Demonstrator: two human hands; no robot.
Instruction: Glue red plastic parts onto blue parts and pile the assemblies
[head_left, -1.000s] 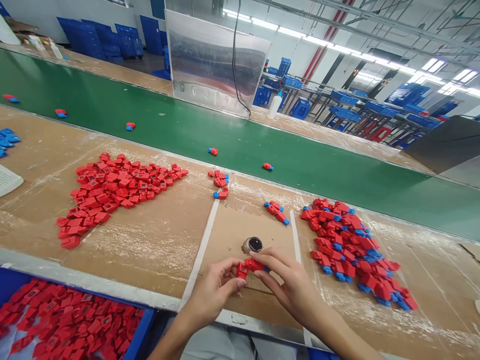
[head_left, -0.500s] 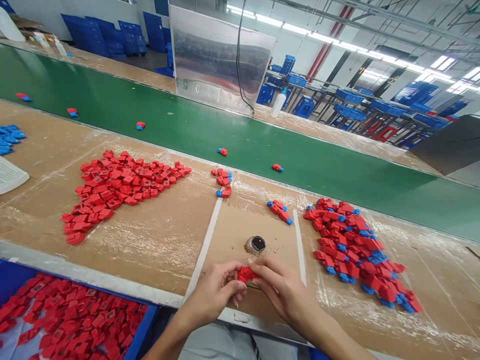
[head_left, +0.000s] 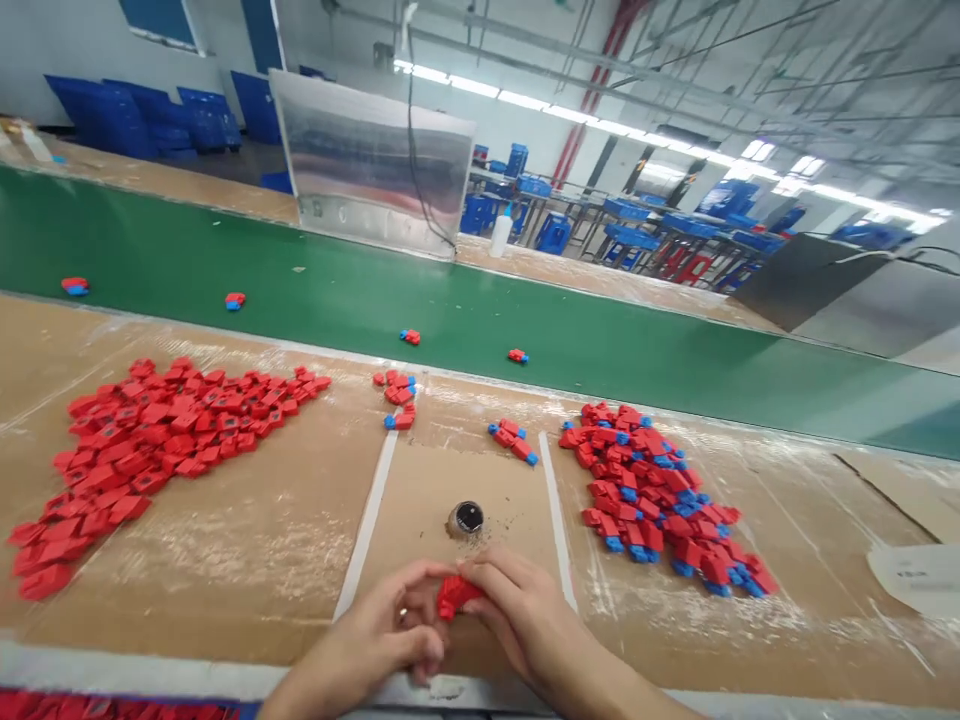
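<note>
A red plastic piece [head_left: 454, 596] is pinched between the thumb and fingers of my right hand [head_left: 529, 620], over the near side of the cardboard. Beside it, my left hand [head_left: 382, 630] has its thumb apart from its index finger, whose tip is at the piece's upper left edge. A tiny shiny spot shows between the left fingers; I cannot make out what it is. Just beyond the hands stands a small round pot [head_left: 468, 518] with a black top, dark specks around it. Farther off lie a few red-and-blue pieces [head_left: 514, 441].
Loose red pieces [head_left: 180, 430] form a heap at left, and red-and-blue pieces [head_left: 660, 490] one at right. A green conveyor belt [head_left: 600, 345] crosses behind, carrying several scattered pieces. Below the table edge, a bin of red parts [head_left: 112, 706] partly shows. A metal panel [head_left: 375, 165] stands beyond.
The view has shifted, and less of the bin shows. My left thumb has come away from the red piece, which stays in my right hand. Pieces on the belt have shifted.
</note>
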